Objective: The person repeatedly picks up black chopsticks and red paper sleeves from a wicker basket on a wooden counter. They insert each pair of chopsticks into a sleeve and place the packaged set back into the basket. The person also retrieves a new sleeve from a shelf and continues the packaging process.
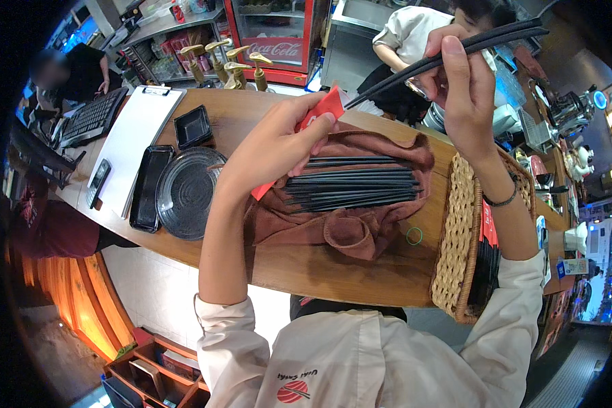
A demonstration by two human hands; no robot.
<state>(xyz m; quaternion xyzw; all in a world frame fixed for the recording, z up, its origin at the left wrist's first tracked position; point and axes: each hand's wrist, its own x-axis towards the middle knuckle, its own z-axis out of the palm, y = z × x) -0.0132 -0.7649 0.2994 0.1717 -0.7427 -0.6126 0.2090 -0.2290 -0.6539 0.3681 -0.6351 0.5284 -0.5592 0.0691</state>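
Observation:
My left hand (290,135) grips a red paper chopstick sleeve (331,104), its open end towards the upper right. In my right hand (461,92) is a pair of black chopsticks (413,69), held slanted, with the tips right at the sleeve's opening. Below my hands several black chopsticks (357,186) lie side by side on a crumpled brown cloth (352,234). Part of another red paper piece (262,189) shows under my left wrist. A wicker basket (456,245) at the right, partly behind my right forearm, holds red sleeves (488,224) with black chopsticks.
On the wooden counter (311,275) are a round dark plate (188,194), a long black tray (150,188), a small square dish (193,127), a clipboard (143,122) and a green rubber band (414,236). Pump dispensers (234,69) stand beyond. A co-worker (418,35) is across the counter.

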